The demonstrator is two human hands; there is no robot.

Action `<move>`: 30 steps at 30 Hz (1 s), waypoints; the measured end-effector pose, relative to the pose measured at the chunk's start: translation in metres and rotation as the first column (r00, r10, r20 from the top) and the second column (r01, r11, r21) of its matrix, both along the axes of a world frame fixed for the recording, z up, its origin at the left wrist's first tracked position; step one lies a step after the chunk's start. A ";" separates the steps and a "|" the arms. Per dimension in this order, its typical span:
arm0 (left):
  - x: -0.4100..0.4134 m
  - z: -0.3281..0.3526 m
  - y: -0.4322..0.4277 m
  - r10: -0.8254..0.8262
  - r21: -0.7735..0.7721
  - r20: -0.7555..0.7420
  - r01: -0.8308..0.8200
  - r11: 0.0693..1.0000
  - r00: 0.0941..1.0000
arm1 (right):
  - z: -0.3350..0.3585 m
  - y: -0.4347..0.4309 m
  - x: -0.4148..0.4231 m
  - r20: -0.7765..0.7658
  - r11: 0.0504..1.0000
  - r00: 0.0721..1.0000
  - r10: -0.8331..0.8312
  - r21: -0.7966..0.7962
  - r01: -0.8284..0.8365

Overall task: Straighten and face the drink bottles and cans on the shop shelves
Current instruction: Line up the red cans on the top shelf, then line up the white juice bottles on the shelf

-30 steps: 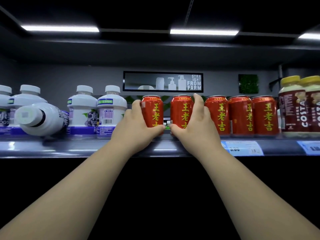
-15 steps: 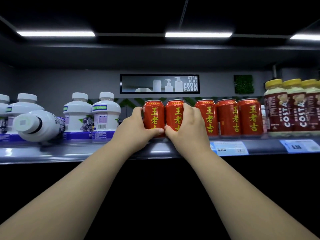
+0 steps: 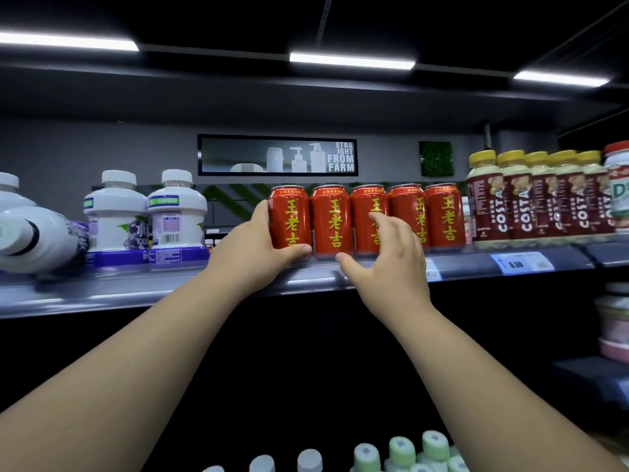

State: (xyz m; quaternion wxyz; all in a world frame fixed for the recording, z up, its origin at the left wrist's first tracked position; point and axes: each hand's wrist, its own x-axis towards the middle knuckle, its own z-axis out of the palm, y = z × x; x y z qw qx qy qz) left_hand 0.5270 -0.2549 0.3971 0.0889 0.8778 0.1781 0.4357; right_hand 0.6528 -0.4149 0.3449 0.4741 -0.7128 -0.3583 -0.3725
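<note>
Right grip [image 3: 391,264] released 王老吉 can [image 3: 331,218]; left grip [image 3: 255,248] holds end can [image 3: 289,212].

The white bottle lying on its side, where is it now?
In the head view the tipped bottle lies far left on the shelf, left of two upright white bottles, cap toward the camera.

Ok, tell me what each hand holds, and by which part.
Left hand grips the leftmost red can low on its body, thumb across the front. Right hand holds nothing, fingers spread.
</note>
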 end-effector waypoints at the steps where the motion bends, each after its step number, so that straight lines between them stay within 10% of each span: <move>1: -0.004 -0.002 -0.003 -0.026 0.016 0.012 0.026 1.000 1.000 | -0.001 -0.003 -0.001 -0.008 1.000 1.000 0.019 0.002 -0.019; 30: -0.154 -0.045 0.055 0.155 -0.138 0.253 -0.123 0.983 0.955 | 0.020 0.073 -0.127 0.017 0.863 0.879 0.477 -0.197 -0.465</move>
